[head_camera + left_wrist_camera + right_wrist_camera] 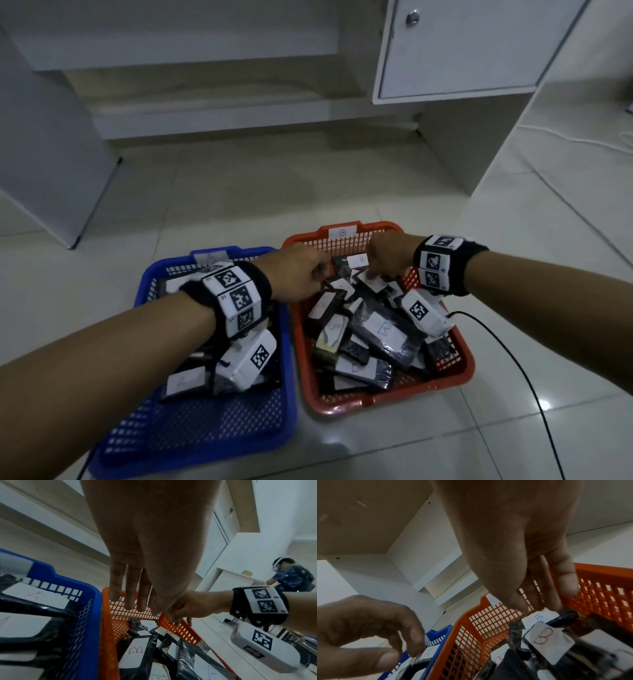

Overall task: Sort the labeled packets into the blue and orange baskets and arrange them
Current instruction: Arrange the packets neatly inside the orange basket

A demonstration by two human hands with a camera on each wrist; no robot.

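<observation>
On the floor tiles a blue basket marked A stands left of an orange basket marked B. Both hold several black packets with white labels. Over the orange basket's far end, my right hand reaches down. Its thumb and fingertips pinch the top edge of a small packet labelled B, which stands against the far wall. My left hand hovers above the orange basket's far left corner, fingers loosely hanging and holding nothing.
A white desk with a cabinet door stands beyond the baskets, its side panels reaching the floor. A black cable trails across the tiles right of the orange basket. Another person crouches far off.
</observation>
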